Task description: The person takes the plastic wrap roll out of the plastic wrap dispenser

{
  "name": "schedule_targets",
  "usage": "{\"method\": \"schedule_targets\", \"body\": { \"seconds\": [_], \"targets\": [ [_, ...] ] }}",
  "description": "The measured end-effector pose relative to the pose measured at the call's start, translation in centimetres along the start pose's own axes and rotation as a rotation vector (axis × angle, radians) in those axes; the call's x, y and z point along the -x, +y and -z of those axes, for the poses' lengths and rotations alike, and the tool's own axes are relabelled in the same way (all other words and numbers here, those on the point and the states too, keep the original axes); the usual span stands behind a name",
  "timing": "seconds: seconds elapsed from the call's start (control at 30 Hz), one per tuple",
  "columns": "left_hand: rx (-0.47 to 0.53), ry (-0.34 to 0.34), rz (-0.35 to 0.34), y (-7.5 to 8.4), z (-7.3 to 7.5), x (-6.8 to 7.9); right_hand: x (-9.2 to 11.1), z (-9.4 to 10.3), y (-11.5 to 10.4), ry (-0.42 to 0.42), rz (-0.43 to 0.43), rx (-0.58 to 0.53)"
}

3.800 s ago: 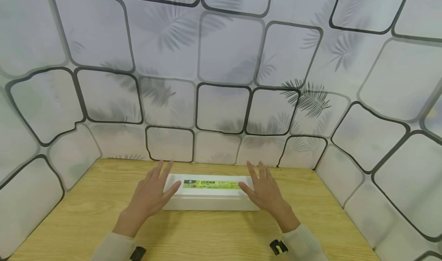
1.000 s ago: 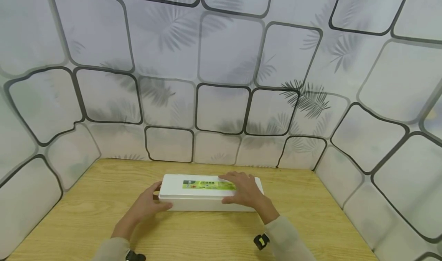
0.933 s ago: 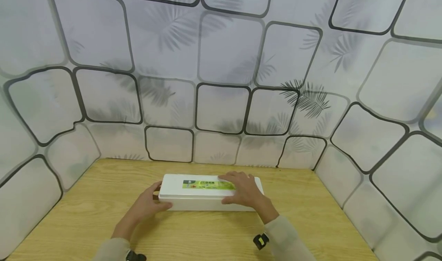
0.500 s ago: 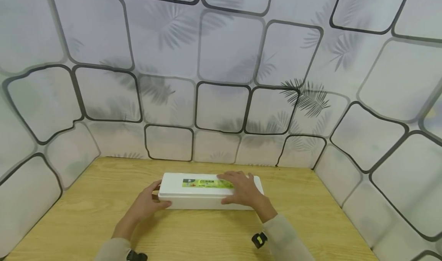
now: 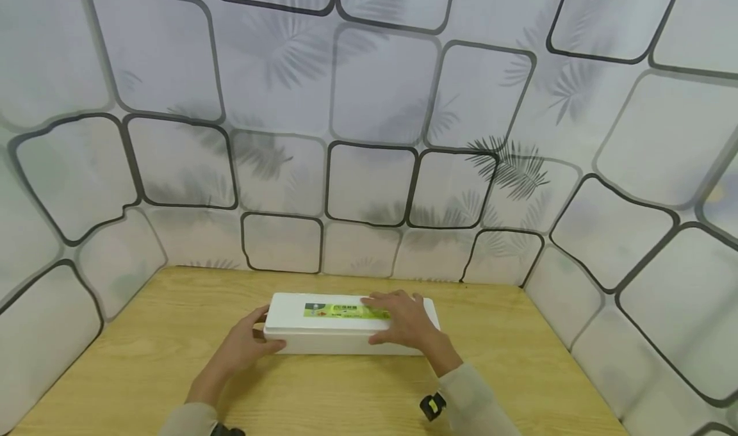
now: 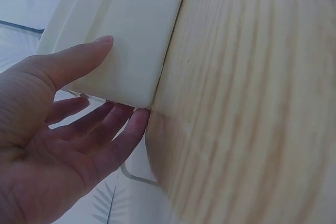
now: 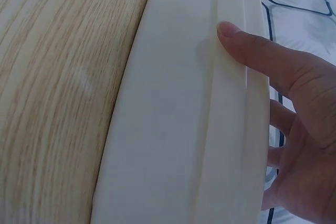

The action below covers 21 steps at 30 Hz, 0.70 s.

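Hands bracket the long white foam box (image 5: 340, 324), which lies lengthwise on the wooden table (image 5: 144, 359) near the patterned back wall (image 5: 369, 135); the left hand (image 5: 245, 343) clasps the box's left end, thumb on the front face and fingers curled round the end. The right hand (image 5: 406, 321) grips the box's right part, fingers spread over the lid beside the green label (image 5: 340, 310), thumb on the front face.

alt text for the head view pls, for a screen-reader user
Two hands hold a long white box lying on a wooden table: the left hand grips its left end, the right hand rests on its lid over a green label. Patterned panels surround the table.
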<state>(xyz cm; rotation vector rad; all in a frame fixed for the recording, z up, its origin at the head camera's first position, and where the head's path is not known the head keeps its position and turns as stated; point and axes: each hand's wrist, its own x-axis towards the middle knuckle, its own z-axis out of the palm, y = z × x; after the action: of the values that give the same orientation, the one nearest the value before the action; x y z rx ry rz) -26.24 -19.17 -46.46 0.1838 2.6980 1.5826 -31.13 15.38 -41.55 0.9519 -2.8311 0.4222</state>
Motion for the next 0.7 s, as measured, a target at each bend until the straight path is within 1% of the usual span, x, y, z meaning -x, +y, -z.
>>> {"method": "schedule_targets", "body": {
  "seconds": [0.17,0.53,0.7],
  "targets": [
    [0.005,-0.001,0.005,-0.18,-0.09,-0.07,0.00,-0.17,0.10,0.009,0.008,0.021],
    [0.002,0.005,0.000,-0.35,-0.14,-0.10,0.14,-0.09,0.23,0.042,0.033,0.014],
    [0.000,0.004,-0.005,-0.26,-0.05,-0.18,0.03,-0.05,0.31,0.044,0.036,0.007]
  ]
}}
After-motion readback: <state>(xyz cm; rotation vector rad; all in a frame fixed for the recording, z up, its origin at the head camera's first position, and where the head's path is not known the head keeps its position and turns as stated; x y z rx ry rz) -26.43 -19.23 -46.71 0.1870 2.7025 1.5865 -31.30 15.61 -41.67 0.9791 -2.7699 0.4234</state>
